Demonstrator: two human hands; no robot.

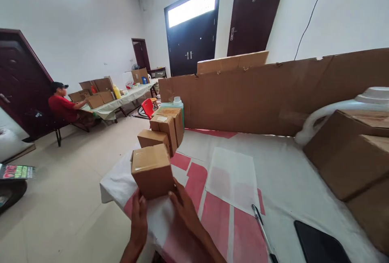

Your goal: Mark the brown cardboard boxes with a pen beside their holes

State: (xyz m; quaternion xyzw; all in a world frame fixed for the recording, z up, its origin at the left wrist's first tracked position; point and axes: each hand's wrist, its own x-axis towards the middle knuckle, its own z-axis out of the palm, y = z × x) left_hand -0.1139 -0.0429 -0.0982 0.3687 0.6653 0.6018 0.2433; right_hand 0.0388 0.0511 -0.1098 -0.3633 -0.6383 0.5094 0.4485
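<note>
A small sealed cardboard box [152, 169] stands on the table's left end, on the white and red cloth [273, 174]. My left hand [139, 218] touches its near left lower edge with the fingers up against it. My right hand [184, 206] rests against its near right lower corner. Both hands press the box from the near side. Just behind it sit three more small cardboard boxes [165, 129] in a stepped row.
A tall cardboard sheet [273, 93] walls the table's far side. Larger boxes [349, 153] and a white jug [358, 105] crowd the right. A pen [263, 232], a dark phone [319, 246] and a white paper [232, 178] lie near. A person in red [62, 105] sits at a far table.
</note>
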